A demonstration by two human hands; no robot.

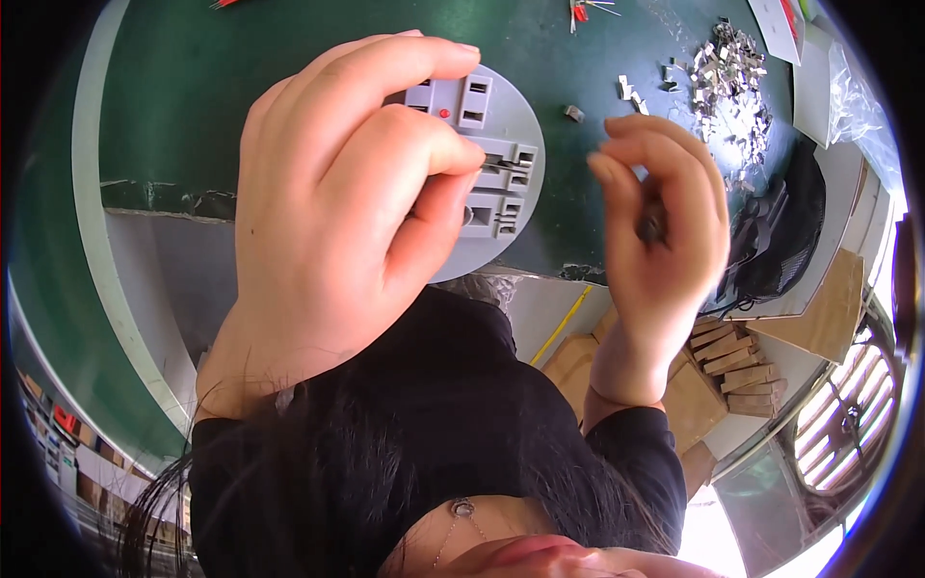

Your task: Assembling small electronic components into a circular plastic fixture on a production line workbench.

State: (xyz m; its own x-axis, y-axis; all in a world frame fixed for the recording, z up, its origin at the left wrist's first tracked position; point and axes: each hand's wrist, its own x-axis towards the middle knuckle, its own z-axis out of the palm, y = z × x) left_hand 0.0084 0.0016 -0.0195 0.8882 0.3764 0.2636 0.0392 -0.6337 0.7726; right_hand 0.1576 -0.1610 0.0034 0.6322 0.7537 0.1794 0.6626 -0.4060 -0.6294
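A round grey plastic disc [525, 125] with raised slotted blocks and a small red dot lies near the table's front edge, partly covered by my left hand [337, 183]. My left thumb and index finger pinch together over one of its middle slots; a thin, dark sliver shows by the fingertips, too small to name. To the right, apart from the disc, my right hand [670, 193] is raised with its fingers curled and thumb near the index fingertip. Something dark shows inside its curl, but I cannot make out what. A small metal piece [574, 114] lies between the disc and my right hand.
A pile of small shiny metal pieces [732, 77] covers the right of the green table [173, 106], with several strays beside it. Red parts with thin wires [580, 12] lie at the far edge. A black mesh bag [785, 231] sits at right; cardboard pieces [737, 366] are stacked below.
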